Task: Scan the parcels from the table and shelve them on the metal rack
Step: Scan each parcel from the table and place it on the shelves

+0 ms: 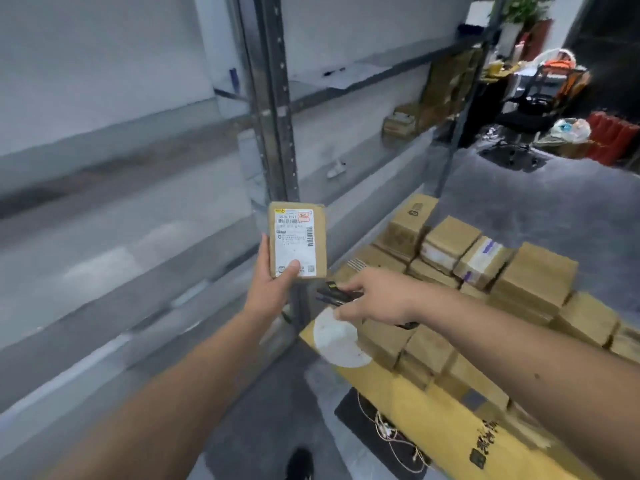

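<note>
My left hand (273, 289) holds a small brown cardboard parcel (298, 239) upright in front of the rack post, thumb pressed on the lower edge of its white shipping label. My right hand (375, 294) grips a black handheld scanner (337, 294), its head pointing left just below the parcel. Several more brown parcels (450, 258) are stacked on the table (422, 407), whose yellow front edge runs to the lower right. The metal rack (277, 133) stands ahead and to the left with grey shelves.
A few cardboard boxes (433, 105) sit on the rack's middle shelf at the right. An office chair (519, 109), bags and red items crowd the far right corner. Cables on a black mat (384, 434) lie on the floor under the table edge.
</note>
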Demonstrator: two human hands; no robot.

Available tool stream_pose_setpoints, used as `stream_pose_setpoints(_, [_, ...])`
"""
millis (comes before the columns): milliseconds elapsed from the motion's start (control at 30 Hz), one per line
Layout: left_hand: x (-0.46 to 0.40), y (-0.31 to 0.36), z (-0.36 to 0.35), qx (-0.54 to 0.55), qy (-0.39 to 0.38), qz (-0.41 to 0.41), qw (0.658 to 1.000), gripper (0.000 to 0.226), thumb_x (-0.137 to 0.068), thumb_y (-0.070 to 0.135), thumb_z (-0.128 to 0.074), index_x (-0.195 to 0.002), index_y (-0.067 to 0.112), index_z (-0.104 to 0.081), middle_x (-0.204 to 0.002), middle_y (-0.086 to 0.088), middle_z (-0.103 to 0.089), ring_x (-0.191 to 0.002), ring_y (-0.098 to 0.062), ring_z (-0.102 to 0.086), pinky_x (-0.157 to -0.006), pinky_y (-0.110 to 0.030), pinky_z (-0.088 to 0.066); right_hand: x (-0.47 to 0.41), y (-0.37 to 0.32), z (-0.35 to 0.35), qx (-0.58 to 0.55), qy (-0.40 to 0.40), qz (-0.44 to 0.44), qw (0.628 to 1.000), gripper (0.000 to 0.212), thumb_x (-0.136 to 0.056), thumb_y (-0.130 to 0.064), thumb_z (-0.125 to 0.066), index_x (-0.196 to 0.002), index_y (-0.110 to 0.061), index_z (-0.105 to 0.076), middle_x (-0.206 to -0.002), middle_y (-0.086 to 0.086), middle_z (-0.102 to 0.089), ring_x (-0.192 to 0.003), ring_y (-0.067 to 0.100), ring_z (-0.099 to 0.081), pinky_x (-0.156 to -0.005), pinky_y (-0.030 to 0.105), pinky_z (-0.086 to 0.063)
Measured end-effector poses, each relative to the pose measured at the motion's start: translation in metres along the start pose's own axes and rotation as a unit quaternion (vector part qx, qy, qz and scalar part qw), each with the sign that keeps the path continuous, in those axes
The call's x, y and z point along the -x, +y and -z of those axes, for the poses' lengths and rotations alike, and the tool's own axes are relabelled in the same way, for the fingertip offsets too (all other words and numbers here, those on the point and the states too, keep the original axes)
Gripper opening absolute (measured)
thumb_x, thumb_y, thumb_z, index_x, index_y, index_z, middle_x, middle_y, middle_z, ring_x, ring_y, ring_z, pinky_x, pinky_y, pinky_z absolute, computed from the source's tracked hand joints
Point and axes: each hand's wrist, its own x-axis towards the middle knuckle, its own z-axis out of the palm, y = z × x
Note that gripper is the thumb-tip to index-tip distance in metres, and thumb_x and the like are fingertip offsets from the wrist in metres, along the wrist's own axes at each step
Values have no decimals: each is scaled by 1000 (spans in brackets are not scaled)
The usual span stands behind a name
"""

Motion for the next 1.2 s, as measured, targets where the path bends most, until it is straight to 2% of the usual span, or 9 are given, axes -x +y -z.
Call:
stream_pose_setpoints(200, [72,34,130,-70,182,-22,981,96,-86,43,-73,-165,29,-20,-156,8,-50,-139,-12,-52,-120,-42,-39,-13,-111,-13,61,-46,156,985,36,-86,-63,-72,-116,-43,-76,-101,2,-77,-94,24,-72,-90,39,-58])
stream_pose_setpoints(300, [121,56,188,-85,244,-48,965,72,-85,41,-70,-150,27,-43,-142,9,-63,-126,-9,-62,-112,-42,-48,-8,-179,-30,77,-63,227,969,36,-89,-62,-73,-119,-43,-77,-94,3,-77,-79,19,-70,-72,32,-53])
stream_pose_setpoints(400, [166,77,243,-82,309,-83,944,52,-85,34,-69,-135,33,-54,-128,10,-70,-114,-6,-68,-100,-35,-55,2,-245,-51,83,-82,279,953,27,-93,-53,-75,-118,-42,-77,-58,-11,-60,-48,4,-53,-48,18,-40])
stream_pose_setpoints(567, [244,108,338,-87,390,-114,910,47,-94,23,-71,-136,33,-52,-125,15,-69,-108,3,-68,-89,-18,-50,29,-354,-97,101,-100,350,926,31,-94,-55,-73,-122,-41,-75,-69,-1,-56,-49,9,-53,-48,19,-41])
stream_pose_setpoints(667, [289,126,398,-82,420,-126,895,51,-95,21,-71,-141,33,-51,-127,15,-69,-111,1,-68,-95,-25,-52,50,-418,-127,107,-98,375,915,31,-94,-55,-73,-121,-41,-75,-68,1,-54,-35,6,-46,-38,15,-36])
stream_pose_setpoints(767, [331,145,459,-85,438,-143,884,69,-87,33,-71,-152,26,-46,-133,12,-69,-120,-7,-67,-104,-34,-53,70,-482,-161,92,-100,411,902,33,-93,-53,-75,-121,-36,-76,-75,3,-56,-51,13,-55,-41,19,-40])
stream_pose_setpoints(900, [378,162,537,-97,460,-167,866,71,-90,29,-73,-154,23,-43,-135,9,-68,-121,-8,-66,-110,-40,-51,96,-557,-200,68,-108,452,883,33,-94,-52,-74,-126,-42,-74,-84,5,-60,-63,16,-59,-48,27,-48])
stream_pose_setpoints(1033, [416,168,603,-78,486,-170,854,69,-97,22,-72,-157,24,-39,-137,10,-67,-123,-8,-65,-113,-42,-48,114,-618,-229,71,-114,469,873,33,-97,-50,-72,-129,-44,-70,-76,5,-54,-37,4,-49,-38,15,-36])
stream_pose_setpoints(1200, [445,168,672,-30,530,-147,835,87,-89,33,-76,-162,27,-30,-142,10,-63,-130,-12,-60,-117,-44,-44,118,-687,-259,100,-113,473,868,36,-96,-56,-71,-129,-42,-71,-73,1,-54,-32,4,-45,-40,15,-35])
